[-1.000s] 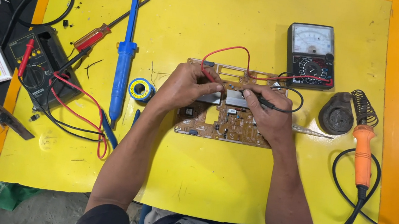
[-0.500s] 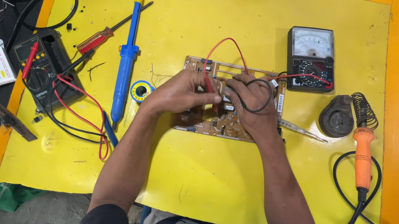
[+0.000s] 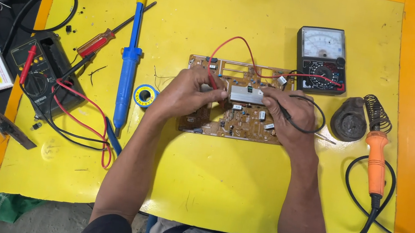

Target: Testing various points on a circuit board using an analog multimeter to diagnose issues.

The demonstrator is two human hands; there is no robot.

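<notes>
My left hand [image 3: 189, 93] pinches the red probe [image 3: 212, 79] and my right hand [image 3: 291, 112] the black probe [image 3: 281, 109], tips pressed onto the brown circuit board [image 3: 234, 120] lying mid-table; beyond, the analog multimeter [image 3: 321, 59] faces me for reading

Open yellow desk [image 3: 219, 184] is being left free below the brown circuit board [image 3: 233, 126]. Leftward passage is being blocked by the blue desoldering pump [image 3: 129, 61] and yellow solder reel [image 3: 145, 95]; rightward, by the orange-handled soldering iron [image 3: 375, 161].
</notes>
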